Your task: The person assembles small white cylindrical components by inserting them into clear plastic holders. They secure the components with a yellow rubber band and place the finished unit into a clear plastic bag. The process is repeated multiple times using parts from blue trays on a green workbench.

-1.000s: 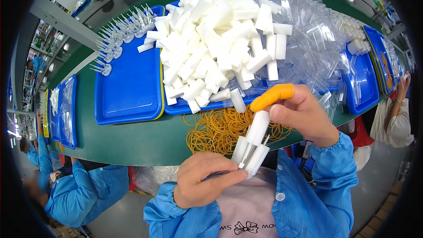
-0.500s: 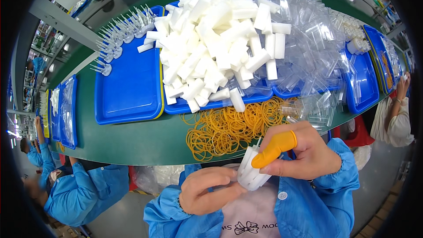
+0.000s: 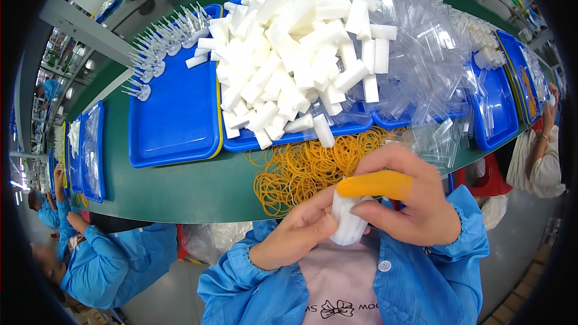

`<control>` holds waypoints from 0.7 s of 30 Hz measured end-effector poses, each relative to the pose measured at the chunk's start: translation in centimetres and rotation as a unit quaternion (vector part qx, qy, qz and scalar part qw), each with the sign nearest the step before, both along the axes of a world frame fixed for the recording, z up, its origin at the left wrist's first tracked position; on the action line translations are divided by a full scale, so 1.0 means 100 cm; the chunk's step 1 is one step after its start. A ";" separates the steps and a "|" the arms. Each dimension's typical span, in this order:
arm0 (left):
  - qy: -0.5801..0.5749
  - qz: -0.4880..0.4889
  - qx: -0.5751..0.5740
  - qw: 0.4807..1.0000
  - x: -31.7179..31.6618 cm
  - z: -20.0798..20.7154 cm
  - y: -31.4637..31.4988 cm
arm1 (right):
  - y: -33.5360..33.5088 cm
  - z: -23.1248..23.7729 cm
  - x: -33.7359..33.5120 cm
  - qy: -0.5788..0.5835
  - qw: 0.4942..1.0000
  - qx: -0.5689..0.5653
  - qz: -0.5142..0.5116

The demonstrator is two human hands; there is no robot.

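Holding: one white bundle (image 3: 349, 224), set before the chest just short of the table's near edge, grasped from both sides. Left hand (image 3: 295, 232): thumb and fingers closed on its left flank. Right hand (image 3: 412, 201): thumb against its right flank, forefinger in a yellow finger cot (image 3: 376, 185) laid over its upper end. Long axis: running away from the body, tilted slightly; one end toward the pale shirt (image 3: 337, 283), the other toward the table. Next: green tabletop (image 3: 174, 189), its near edge curving behind the hands; a stretch of green runs leftward from the bands, giving the left hand room sideways. On it, just beyond the hands: one heap of amber rubber bands (image 3: 301, 174). Behind these: blue tray (image 3: 174, 117) at left, its floor showing widely inside a raised rim; at centre, piled white blocks (image 3: 289, 54) overtopping their tray; adjoining at right, clear plastic sleeves (image 3: 415, 54), some spilling toward the near edge. Far left rim: a row of clear stemmed pieces (image 3: 171, 36). Room: grey post (image 3: 90, 30); co-worker in blue (image 3: 123, 259) at left; pale-sleeved co-worker (image 3: 533, 162) at right.
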State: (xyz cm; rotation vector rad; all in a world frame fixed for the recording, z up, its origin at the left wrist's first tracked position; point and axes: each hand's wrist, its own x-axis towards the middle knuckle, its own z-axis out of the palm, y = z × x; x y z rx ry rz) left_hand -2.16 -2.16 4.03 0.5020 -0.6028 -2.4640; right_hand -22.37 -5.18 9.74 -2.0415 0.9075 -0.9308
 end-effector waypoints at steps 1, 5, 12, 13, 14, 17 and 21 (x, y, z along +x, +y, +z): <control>-0.003 0.012 0.006 1.000 0.000 0.000 -0.001 | 0.002 0.003 0.000 0.014 0.999 -0.033 -0.029; 0.007 0.049 0.034 0.998 -0.004 -0.003 0.002 | 0.021 0.007 0.005 0.150 0.985 -0.074 -0.035; 0.012 0.052 0.061 0.997 -0.006 -0.001 0.002 | 0.031 -0.008 0.017 0.241 0.954 -0.156 -0.088; 0.008 0.054 0.060 0.997 -0.007 -0.001 0.002 | 0.030 -0.010 0.017 0.234 0.958 -0.145 -0.085; 0.003 0.056 0.059 0.997 -0.007 -0.001 0.002 | 0.029 -0.010 0.017 0.227 0.961 -0.134 -0.082; -0.006 0.069 0.056 0.996 -0.007 -0.003 0.002 | 0.028 -0.008 0.019 0.240 0.959 -0.118 -0.093; -0.025 0.071 0.061 0.995 -0.009 -0.004 0.003 | 0.030 -0.010 0.019 0.260 0.951 -0.136 -0.096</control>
